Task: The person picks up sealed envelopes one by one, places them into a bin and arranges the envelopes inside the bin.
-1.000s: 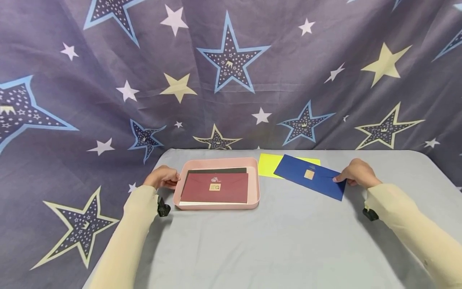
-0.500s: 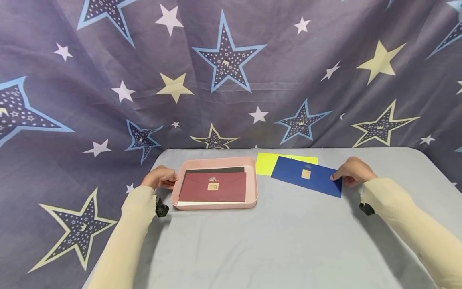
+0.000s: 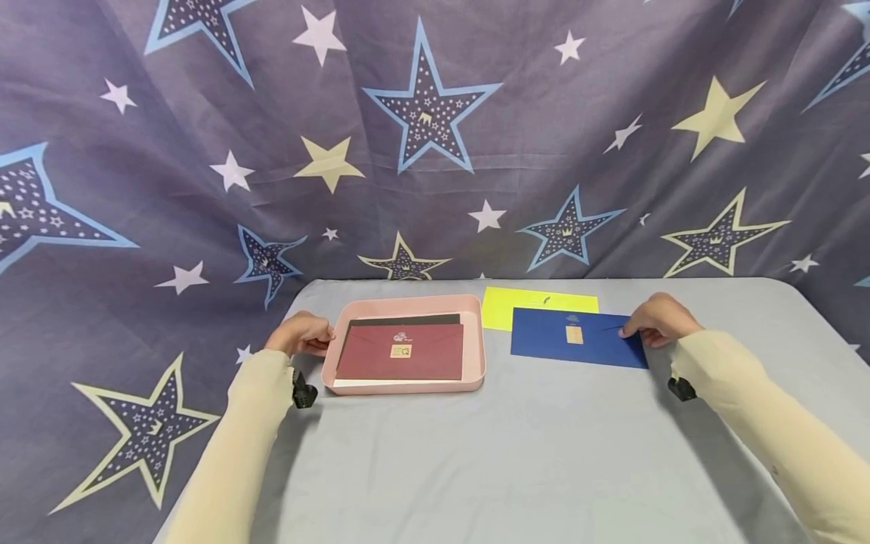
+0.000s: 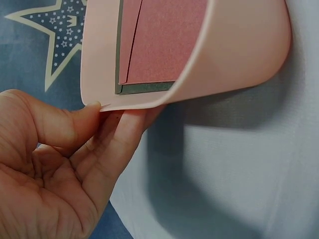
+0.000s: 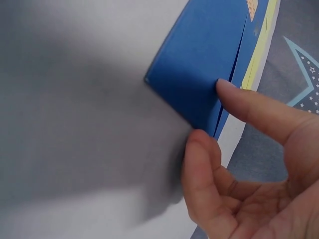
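My left hand (image 3: pixel 302 333) grips the left end of a pink tray (image 3: pixel 408 305), thumb on the rim and fingers underneath, as the left wrist view shows. Inside the tray lies a maroon envelope (image 3: pixel 435 359) with a small gold label, over a dark green one (image 3: pixel 408 320) that mostly hides behind it. To the right, my right hand (image 3: pixel 662 319) pinches the right end of a blue envelope (image 3: pixel 540 332). Its thumb (image 5: pixel 234 95) presses on the flap side in the right wrist view. Partly behind the blue one, a yellow envelope (image 3: pixel 499 306) is on the table.
A grey cloth covers the table (image 3: pixel 516 453). Behind it and along the left hangs a dark star-patterned curtain (image 3: pixel 435 204). Black wrist devices sit under both sleeves, the left one (image 3: pixel 304 391) close by the tray's front left corner.
The blue envelope has turned from a slant to nearly level, its left end coming toward me and uncovering more of the yellow one. My left hand keeps its grip on the tray.
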Motion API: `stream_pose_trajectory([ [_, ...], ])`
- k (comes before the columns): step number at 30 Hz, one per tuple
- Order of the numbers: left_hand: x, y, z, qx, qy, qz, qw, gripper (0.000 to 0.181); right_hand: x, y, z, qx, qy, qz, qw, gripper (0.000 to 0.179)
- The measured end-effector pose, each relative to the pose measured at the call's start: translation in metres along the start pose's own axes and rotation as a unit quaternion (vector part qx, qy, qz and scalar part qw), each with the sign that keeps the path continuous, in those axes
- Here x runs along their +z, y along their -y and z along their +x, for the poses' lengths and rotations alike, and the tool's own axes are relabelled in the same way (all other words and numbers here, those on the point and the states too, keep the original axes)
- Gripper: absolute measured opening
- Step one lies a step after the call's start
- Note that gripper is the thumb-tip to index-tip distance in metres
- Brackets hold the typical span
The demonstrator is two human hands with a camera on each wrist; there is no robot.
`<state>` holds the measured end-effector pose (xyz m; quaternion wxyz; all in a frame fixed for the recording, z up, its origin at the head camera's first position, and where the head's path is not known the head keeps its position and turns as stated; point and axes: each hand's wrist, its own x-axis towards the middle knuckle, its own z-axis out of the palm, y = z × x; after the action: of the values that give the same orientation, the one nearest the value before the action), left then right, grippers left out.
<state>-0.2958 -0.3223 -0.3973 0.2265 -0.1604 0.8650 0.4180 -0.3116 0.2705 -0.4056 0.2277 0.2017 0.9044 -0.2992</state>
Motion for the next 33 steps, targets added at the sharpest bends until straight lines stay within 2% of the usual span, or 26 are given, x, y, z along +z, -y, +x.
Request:
stream_pose_trajectory([
  [4, 0.0, 0.0, 0.0, 0.001, -0.002, 0.005, 1.0, 0.011, 0.002, -0.001, 0.0, 0.003, -0.004, 0.006, 1.0, 0.037],
  [16, 0.0, 0.003, 0.001, 0.0, 0.0, -0.005, 1.0, 0.011, 0.005, -0.006, -0.001, -0.027, -0.013, 0.006, 0.9995, 0.036],
  [20, -0.001, 0.003, 0.002, -0.002, -0.001, -0.003, 1.0, 0.012, 0.007, -0.005, -0.002, -0.026, -0.016, 0.007, 0.9995, 0.036],
  [28, -0.001, 0.001, -0.002, -0.003, -0.001, 0.006, 1.0, 0.012, 0.01, -0.009, -0.004, -0.013, -0.019, 0.039, 0.999, 0.04],
  [33, 0.0, -0.001, -0.005, 0.001, -0.004, 0.009, 1.0, 0.012, 0.008, -0.015, -0.002, -0.021, -0.002, 0.077, 0.9968, 0.048],
])
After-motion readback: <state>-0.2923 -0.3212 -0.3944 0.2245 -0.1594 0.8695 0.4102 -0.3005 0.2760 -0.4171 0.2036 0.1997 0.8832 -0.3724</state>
